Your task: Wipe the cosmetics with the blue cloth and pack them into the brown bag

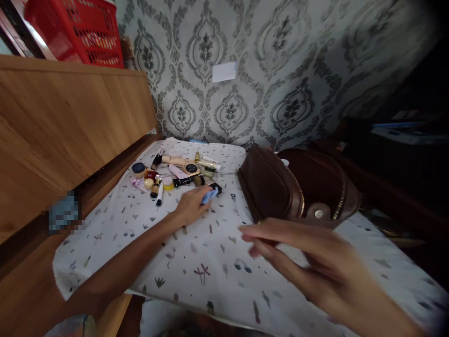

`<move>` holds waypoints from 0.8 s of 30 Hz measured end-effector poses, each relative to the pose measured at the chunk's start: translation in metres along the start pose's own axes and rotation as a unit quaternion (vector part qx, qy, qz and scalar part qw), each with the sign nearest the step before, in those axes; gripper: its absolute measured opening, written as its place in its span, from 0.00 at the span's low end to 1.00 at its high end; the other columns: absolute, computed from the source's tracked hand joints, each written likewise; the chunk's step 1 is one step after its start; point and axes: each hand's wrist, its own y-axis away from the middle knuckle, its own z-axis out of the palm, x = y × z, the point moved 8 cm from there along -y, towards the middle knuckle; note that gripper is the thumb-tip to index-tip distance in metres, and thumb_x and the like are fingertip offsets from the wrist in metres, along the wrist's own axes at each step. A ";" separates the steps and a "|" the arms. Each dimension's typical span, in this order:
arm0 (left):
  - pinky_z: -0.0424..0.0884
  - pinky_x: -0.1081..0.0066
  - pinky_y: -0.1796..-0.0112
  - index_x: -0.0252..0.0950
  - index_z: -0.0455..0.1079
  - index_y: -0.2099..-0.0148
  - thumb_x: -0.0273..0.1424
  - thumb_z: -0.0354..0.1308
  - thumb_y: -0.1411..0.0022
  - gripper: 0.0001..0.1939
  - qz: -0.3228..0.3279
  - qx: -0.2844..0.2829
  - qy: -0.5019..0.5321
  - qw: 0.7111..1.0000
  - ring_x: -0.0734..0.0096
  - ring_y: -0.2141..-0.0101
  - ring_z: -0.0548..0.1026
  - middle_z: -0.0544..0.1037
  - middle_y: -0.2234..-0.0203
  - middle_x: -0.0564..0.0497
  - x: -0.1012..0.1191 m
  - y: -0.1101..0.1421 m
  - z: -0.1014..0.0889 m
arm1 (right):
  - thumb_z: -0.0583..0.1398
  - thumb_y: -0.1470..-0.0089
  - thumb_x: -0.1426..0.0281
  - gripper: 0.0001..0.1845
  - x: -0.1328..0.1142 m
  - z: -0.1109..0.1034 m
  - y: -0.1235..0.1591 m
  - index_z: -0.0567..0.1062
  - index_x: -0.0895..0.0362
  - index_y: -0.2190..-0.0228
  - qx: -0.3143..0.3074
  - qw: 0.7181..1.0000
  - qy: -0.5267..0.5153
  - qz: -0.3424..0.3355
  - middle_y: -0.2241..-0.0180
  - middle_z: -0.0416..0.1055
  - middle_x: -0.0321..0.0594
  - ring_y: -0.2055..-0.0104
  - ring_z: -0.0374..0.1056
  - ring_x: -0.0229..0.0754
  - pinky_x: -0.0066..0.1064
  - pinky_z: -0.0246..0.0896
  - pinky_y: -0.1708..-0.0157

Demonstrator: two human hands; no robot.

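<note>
My left hand (pixel 191 206) is closed around a small, crumpled light-blue cloth (pixel 209 195). Right beside its fingertips lies a small black case (pixel 214 187); whether they touch is unclear. Makeup items are clustered beyond that hand, among them a round compact (pixel 191 168), a black tube (pixel 184 180), a jar with a dark blue lid (pixel 138 169) and a pink tube (pixel 177 172). My right hand (pixel 308 262), blurred by motion, is raised over the near right of the table with fingers stretched out and nothing visible in them. Just past it stands a brown leather bag (pixel 268 182), its zipper undone.
A white patterned cloth (pixel 168 262) covers the table. Along the left runs a wooden cabinet (pixel 77 112) with a red basket (pixel 80 32) on top. A patterned wall (pixel 259 103) closes off the back. Dark furniture (pixel 414 187) stands at the right.
</note>
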 end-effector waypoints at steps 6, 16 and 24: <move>0.70 0.61 0.50 0.37 0.68 0.45 0.30 0.51 0.33 0.16 -0.099 0.050 -0.085 0.990 0.55 0.50 0.74 0.77 0.53 0.42 -0.070 -0.037 -0.027 | 0.58 0.41 0.72 0.12 0.080 0.096 -0.043 0.81 0.60 0.60 -0.109 0.977 -0.122 0.133 0.74 0.77 0.39 0.75 0.73 0.35 0.23 0.65 0.74; 0.68 0.55 0.48 0.34 0.70 0.46 0.33 0.50 0.34 0.18 -0.141 -0.053 -0.198 0.969 0.47 0.45 0.68 0.76 0.48 0.37 -0.114 -0.055 -0.006 | 0.56 0.45 0.76 0.15 0.156 0.167 -0.038 0.79 0.62 0.58 -0.038 0.921 -0.284 0.265 0.77 0.69 0.33 0.81 0.62 0.30 0.18 0.56 0.82; 0.71 0.54 0.55 0.31 0.72 0.52 0.40 0.44 0.33 0.22 -0.213 -0.119 -0.240 0.940 0.40 0.50 0.75 0.79 0.53 0.31 -0.132 -0.087 -0.002 | 0.58 0.47 0.80 0.16 0.149 0.155 -0.034 0.82 0.60 0.60 -0.009 0.950 -0.224 0.218 0.81 0.68 0.31 0.77 0.66 0.33 0.21 0.59 0.74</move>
